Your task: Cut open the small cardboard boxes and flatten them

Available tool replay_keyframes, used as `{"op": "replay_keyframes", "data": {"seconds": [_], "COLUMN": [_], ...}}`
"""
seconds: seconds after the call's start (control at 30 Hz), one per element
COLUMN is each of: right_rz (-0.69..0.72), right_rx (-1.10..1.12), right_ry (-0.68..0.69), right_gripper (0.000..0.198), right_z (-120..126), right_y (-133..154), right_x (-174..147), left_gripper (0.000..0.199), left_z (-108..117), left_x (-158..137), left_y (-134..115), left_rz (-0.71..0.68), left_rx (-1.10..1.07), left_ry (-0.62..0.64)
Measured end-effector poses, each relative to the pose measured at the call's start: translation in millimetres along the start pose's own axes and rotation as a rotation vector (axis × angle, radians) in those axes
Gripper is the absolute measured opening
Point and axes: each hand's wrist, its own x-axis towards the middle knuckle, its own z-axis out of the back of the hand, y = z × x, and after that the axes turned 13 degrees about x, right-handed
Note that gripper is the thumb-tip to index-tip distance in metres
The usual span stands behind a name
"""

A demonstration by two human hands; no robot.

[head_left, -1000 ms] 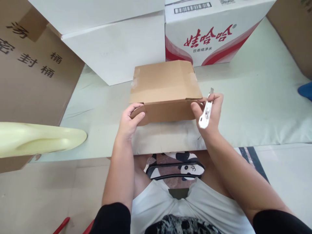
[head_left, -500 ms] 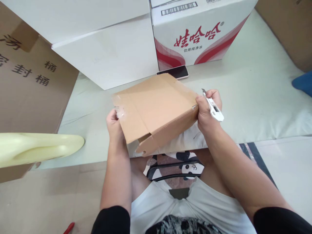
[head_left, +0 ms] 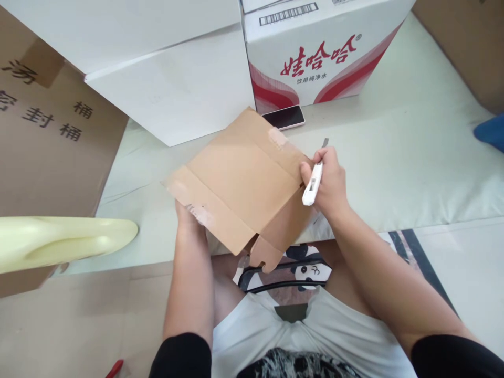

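A brown cardboard box (head_left: pixel 232 176) is held tilted above the cloth-covered surface, with strips of clear tape on its left and upper right flaps. At its near corner a notched side flap (head_left: pixel 268 252) sticks out beside a dark gap. My left hand (head_left: pixel 189 214) holds the box from beneath its left edge, the fingers hidden behind the cardboard. At the right edge my right hand (head_left: pixel 331 179) is closed around a white utility knife (head_left: pixel 313 185), whose blade is out and points away from me. That hand also touches the box's right corner.
Behind the box lie a phone (head_left: pixel 284 117), a plain white carton (head_left: pixel 177 89) and a white-and-red carton (head_left: pixel 311 68). On the left are a large brown carton (head_left: pixel 51 157) and a pale yellow curved object (head_left: pixel 79 239). A blue object (head_left: pixel 490 135) shows at far right.
The box has turned clockwise, its near corner swinging right and toward me. My left hand has slid farther under it. My right hand has shifted left and the knife now tilts the other way.
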Motion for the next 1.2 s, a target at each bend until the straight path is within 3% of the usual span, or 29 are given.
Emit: {"op": "replay_keyframes", "data": {"seconds": [0.13, 0.23, 0.4, 0.57, 0.7, 0.87, 1.0, 1.1, 1.2], "right_rz": [0.001, 0.051, -0.062, -0.027, -0.049, -0.027, 0.009, -0.105, -0.319], "right_rx": [-0.147, -0.091, -0.058, -0.148, -0.132, 0.110, 0.185, 0.314, 0.671], "right_ry": [0.110, 0.119, 0.207, 0.220, 0.227, 0.172, 0.108, 0.130, 0.214], "right_gripper": [0.030, 0.039, 0.044, 0.039, 0.038, 0.030, 0.038, 0.048, 0.053], "right_z": [-3, -3, -5, -6, -4, -1, -1, -6, -12], "right_y": [-6, -12, -18, -21, -20, -17, -16, -19, -21], "right_x": [3, 5, 6, 8, 10, 8, 8, 11, 12], "left_gripper": [0.036, 0.040, 0.055, 0.031, 0.029, 0.018, 0.017, 0.020, 0.024], "left_z": [-10, -17, -21, -15, -9, 8, 25, 28, 24], "left_x": [-10, -17, -24, -20, -16, 2, 18, 23, 25], "left_y": [-10, -18, -24, -21, -19, -20, -16, -9, -5], "left_rz": [-0.098, -0.095, -0.079, -0.010, 0.079, 0.023, -0.037, -0.088, -0.122], "left_rx": [-0.081, -0.096, -0.063, 0.003, 0.073, -0.039, -0.111, -0.114, -0.106], "left_ry": [0.039, 0.105, 0.202, 0.129, 0.072, 0.012, -0.057, -0.098, -0.090]}}
